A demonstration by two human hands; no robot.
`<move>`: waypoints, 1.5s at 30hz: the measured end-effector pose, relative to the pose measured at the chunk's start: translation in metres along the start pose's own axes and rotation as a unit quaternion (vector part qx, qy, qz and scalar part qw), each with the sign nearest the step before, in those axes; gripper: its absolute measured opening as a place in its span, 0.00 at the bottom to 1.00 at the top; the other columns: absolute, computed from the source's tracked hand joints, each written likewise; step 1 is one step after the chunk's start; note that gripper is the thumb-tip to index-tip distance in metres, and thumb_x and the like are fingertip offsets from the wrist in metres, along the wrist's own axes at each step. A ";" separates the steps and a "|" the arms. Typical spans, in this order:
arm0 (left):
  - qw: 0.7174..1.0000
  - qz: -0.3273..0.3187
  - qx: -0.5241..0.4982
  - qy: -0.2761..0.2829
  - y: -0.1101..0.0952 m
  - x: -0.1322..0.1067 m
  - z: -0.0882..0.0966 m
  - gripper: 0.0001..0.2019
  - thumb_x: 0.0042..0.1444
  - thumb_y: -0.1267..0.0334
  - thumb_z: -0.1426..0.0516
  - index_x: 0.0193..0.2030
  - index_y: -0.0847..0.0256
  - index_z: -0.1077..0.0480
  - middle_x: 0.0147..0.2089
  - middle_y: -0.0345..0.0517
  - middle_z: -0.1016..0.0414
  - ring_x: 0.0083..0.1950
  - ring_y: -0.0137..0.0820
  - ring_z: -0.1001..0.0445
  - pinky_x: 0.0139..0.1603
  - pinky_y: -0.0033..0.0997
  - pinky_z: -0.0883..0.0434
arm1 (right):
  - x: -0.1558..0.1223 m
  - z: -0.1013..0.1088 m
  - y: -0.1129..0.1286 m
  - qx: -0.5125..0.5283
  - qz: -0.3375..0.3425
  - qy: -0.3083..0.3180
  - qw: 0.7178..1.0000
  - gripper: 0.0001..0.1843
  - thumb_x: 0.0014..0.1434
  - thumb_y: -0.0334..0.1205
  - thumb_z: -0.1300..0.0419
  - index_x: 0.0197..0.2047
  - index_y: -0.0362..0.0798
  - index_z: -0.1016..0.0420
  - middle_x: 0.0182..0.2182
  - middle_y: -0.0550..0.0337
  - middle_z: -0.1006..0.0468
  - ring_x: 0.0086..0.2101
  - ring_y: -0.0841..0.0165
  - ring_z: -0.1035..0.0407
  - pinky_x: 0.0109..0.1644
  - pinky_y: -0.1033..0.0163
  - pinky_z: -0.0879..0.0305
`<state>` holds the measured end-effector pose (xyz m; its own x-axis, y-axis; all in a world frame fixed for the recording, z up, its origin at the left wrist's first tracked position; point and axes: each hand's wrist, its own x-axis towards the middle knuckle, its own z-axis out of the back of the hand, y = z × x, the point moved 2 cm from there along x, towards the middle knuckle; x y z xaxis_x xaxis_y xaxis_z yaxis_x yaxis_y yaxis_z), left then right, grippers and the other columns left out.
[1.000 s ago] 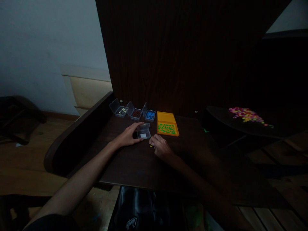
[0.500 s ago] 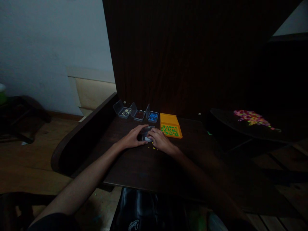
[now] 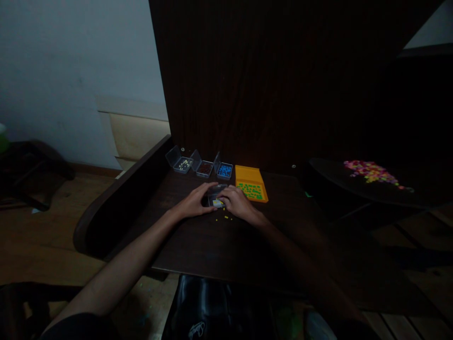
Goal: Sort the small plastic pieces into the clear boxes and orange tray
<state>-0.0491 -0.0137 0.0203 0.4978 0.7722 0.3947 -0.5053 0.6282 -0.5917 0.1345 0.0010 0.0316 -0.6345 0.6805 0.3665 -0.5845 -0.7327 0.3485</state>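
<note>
My left hand (image 3: 194,202) is curled round the left side of a small clear plastic box (image 3: 212,194), thumb at its near edge and fingers at its far side. The box's lid stands up at the back. Inside, by its near edge, lie a whitish patch and some small yellow pieces (image 3: 221,202). My right hand (image 3: 239,203) reaches over the box's right side with fingers bent together at the yellow pieces; what is between the fingertips is too small to make out. Several loose yellow bits (image 3: 226,217) lie on the dark wooden table (image 3: 212,250) just in front.
Behind the hands stand open clear boxes with whitish pieces (image 3: 184,165), dark red pieces (image 3: 204,168) and blue pieces (image 3: 224,170). An open yellow case (image 3: 249,174) holds green pieces. Colourful beads (image 3: 371,173) lie on a dark surface to the right. A raised wooden side (image 3: 120,198) borders the left.
More yellow now shows inside the clear box, by my right fingertips. My right hand has shifted slightly; my left stays round the box.
</note>
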 end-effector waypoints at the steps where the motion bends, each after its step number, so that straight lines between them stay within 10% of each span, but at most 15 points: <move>1: 1.000 -0.001 -0.001 -0.001 0.000 0.000 0.000 0.36 0.51 0.57 0.36 0.65 0.58 0.44 0.62 0.54 0.35 0.62 0.42 0.32 0.63 0.44 0.33 | 0.000 0.001 0.000 0.002 -0.003 -0.002 1.000 0.08 0.58 0.25 0.41 0.35 0.45 0.21 0.33 0.54 0.21 0.37 0.64 0.32 0.43 0.60 0.36; 14: 0.999 0.023 0.013 -0.028 0.007 -0.001 0.003 0.36 0.50 0.59 0.36 0.65 0.57 0.45 0.62 0.52 0.35 0.60 0.42 0.30 0.60 0.45 0.30 | -0.051 0.021 -0.002 0.072 -0.051 -0.021 0.996 0.10 0.63 0.30 0.47 0.43 0.45 0.25 0.38 0.53 0.22 0.40 0.64 0.29 0.47 0.57 0.32; 22: 0.999 0.024 0.009 -0.028 0.011 -0.001 0.004 0.37 0.50 0.59 0.35 0.65 0.58 0.44 0.62 0.53 0.35 0.59 0.42 0.30 0.57 0.45 0.28 | -0.077 0.001 -0.007 0.099 -0.043 0.078 0.991 0.27 0.63 0.38 0.43 0.64 0.45 0.36 0.64 0.47 0.37 0.64 0.59 0.44 0.66 0.48 0.45; 36: 0.999 0.027 0.024 -0.022 0.008 -0.001 0.008 0.36 0.50 0.59 0.36 0.64 0.58 0.44 0.61 0.54 0.34 0.56 0.41 0.28 0.57 0.45 0.28 | -0.052 -0.009 0.001 -0.036 0.086 0.148 0.985 0.26 0.53 0.18 0.47 0.53 0.42 0.24 0.54 0.47 0.25 0.57 0.62 0.32 0.60 0.57 0.35; 45: 0.999 0.021 0.015 -0.028 0.009 -0.002 0.008 0.35 0.50 0.58 0.36 0.64 0.58 0.44 0.62 0.54 0.34 0.59 0.41 0.29 0.57 0.45 0.28 | -0.052 0.001 0.036 -0.152 0.041 0.173 0.972 0.15 0.61 0.24 0.49 0.44 0.42 0.23 0.45 0.47 0.23 0.43 0.62 0.31 0.41 0.61 0.32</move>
<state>-0.0605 -0.0083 0.0198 0.4362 0.8018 0.4084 -0.5462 0.5967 -0.5879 0.1469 -0.0605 0.0257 -0.7873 0.6144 0.0519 -0.6132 -0.7890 0.0397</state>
